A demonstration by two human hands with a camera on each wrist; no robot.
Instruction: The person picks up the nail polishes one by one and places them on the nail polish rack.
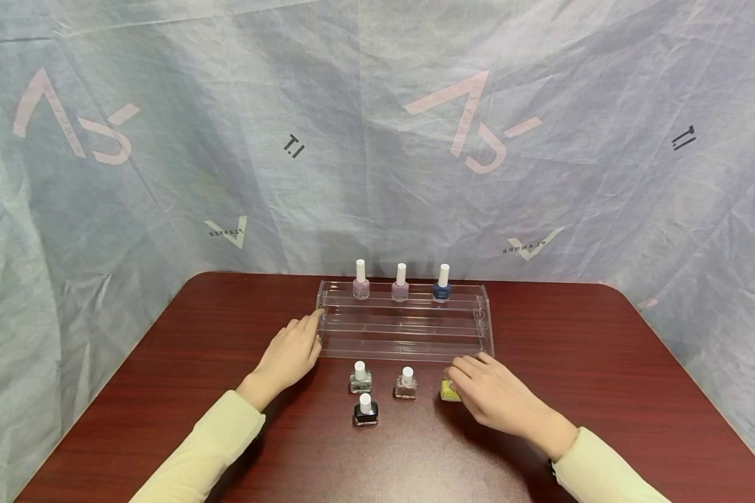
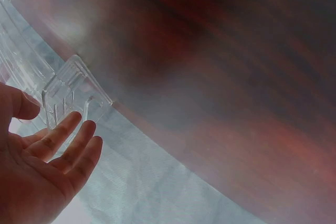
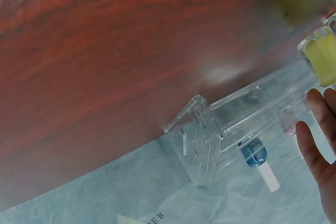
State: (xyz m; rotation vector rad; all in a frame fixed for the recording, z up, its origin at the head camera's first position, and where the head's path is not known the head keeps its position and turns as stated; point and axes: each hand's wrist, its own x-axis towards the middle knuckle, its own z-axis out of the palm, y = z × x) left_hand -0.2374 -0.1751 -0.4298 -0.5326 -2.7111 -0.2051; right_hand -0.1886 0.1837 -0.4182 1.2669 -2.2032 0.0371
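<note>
A clear tiered rack (image 1: 403, 325) holds two mauve nail polish bottles (image 1: 361, 288) and a blue one (image 1: 442, 290) on its back tier. My left hand (image 1: 292, 349) rests fingertips at the rack's left end, its fingers fairly straight in the left wrist view (image 2: 58, 156). In front of the rack, my right hand (image 1: 493, 395) pinches a yellow nail polish bottle (image 1: 449, 391) by its top; the fingers hide the cap. The yellow glass (image 3: 321, 59) shows beside my fingers in the right wrist view.
On the table (image 1: 277, 447) before the rack stand a glittery silver bottle (image 1: 361, 381), a brownish bottle (image 1: 405, 386) and a black bottle (image 1: 366, 413), all white-capped. A grey printed cloth (image 1: 365, 140) hangs behind the table's back edge.
</note>
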